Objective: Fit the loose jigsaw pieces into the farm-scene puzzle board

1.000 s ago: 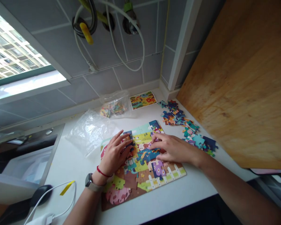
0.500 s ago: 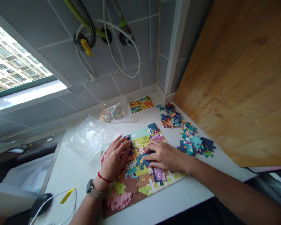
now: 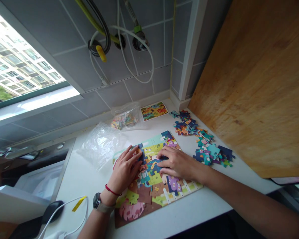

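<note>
Clock on view centre. Clear bag [image 3: 101,146]: 8 o'clock, crumpled. Left hand [image 3: 124,167]: 7 o'clock, fingers loosely spread. Puzzle board [image 3: 124,221]: 6 o'clock, beneath both hands. Right hand [image 3: 175,161]: 5 o'clock, fingers curled; pinch, cannot tell. Loose pieces [image 3: 213,150]: 4 o'clock, heaped.

A white countertop [image 3: 76,176] carries, under left hand [image 3: 126,167] and right hand [image 3: 176,161], a multicoloured rectangular jigsaw [image 3: 154,179]; beyond the left, a crumpled clear plastic bag [image 3: 101,146]; beyond the right, colourful jigsaw pieces [image 3: 213,151].
</note>
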A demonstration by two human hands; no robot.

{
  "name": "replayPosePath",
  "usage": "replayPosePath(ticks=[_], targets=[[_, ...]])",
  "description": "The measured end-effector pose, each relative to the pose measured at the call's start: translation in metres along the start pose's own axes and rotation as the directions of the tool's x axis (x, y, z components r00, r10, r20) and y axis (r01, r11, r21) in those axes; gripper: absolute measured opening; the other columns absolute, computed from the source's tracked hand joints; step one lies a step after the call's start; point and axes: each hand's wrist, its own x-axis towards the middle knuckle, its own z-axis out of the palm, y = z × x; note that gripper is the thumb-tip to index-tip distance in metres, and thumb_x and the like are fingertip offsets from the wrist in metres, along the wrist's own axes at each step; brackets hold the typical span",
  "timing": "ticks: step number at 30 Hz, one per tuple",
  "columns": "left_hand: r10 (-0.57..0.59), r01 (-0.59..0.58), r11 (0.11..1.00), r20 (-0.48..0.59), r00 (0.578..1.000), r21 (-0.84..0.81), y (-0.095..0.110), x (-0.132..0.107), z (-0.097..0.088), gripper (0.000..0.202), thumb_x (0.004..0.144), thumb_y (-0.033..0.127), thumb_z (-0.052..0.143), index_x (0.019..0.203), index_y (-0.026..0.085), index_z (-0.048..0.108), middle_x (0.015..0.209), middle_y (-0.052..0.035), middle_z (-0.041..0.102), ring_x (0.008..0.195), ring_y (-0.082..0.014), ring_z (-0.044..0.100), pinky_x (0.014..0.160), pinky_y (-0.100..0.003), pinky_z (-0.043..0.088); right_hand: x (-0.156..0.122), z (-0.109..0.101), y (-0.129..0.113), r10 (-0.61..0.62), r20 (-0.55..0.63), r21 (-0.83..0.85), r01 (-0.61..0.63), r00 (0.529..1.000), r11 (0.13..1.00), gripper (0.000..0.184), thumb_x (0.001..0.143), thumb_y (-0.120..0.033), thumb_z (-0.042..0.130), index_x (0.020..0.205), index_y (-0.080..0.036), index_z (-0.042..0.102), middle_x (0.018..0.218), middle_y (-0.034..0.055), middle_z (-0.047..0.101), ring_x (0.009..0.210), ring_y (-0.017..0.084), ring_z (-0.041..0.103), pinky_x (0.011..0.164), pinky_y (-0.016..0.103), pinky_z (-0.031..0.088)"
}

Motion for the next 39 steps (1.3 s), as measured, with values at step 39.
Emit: replayPosePath(ticks=[39], targets=[[-0.096,0.069,0.987,-0.189,0.977,-0.146,0.011,-0.001,0.002,0.026,0.1,0.034,0.065,0.125,0.032,0.07,0.142,-0.0062,0.066,0.142,-0.0343,0.054,0.113,-0.057,0.051,0.03,-0.053,0.056,0.432,-0.446,0.115,-0.428,0.784,0.896,0.038,0.107,-0.042,0.049,0.119,-0.02,0.077,0.112,0.0157,0.074,0.102,0.03,0.072,0.091,0.045,0.06]])
